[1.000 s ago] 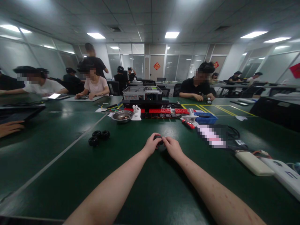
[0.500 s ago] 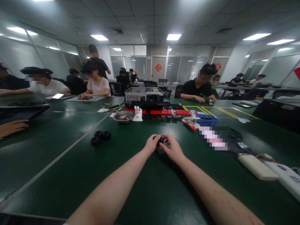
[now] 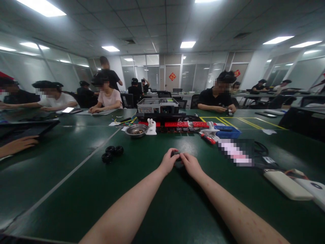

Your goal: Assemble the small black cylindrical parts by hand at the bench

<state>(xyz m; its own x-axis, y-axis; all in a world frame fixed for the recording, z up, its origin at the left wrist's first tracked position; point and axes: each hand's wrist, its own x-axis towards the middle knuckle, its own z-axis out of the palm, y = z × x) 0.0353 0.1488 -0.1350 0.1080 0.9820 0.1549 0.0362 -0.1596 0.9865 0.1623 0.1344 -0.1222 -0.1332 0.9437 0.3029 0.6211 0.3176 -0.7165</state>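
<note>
Over the green table (image 3: 142,210), my left hand (image 3: 168,162) is closed around a small black wheel (image 3: 176,154), mostly hidden by the fingers. The fingers of my right hand (image 3: 192,164) pinch the same wheel from the other side, fingertips nearly meeting the left ones. Off to the left, three similar black wheels (image 3: 107,157) are grouped together on the tabletop. Beyond my hands stand a metal bowl (image 3: 136,135) of small parts and a white figure-like piece (image 3: 151,127) beside it.
A red strip (image 3: 182,124) lies behind the bowl, near a grey case (image 3: 157,106). To the right are red-handled pliers (image 3: 208,138), a blue tray (image 3: 231,132) and a cream power bank (image 3: 288,184). Another person's hand (image 3: 20,146) rests by a laptop at left; a co-worker (image 3: 217,96) sits opposite.
My right hand's fingers have closed in from a looser, spread grip to a pinch on the wheel, which is now more covered. The view has tilted slightly up and to the left.
</note>
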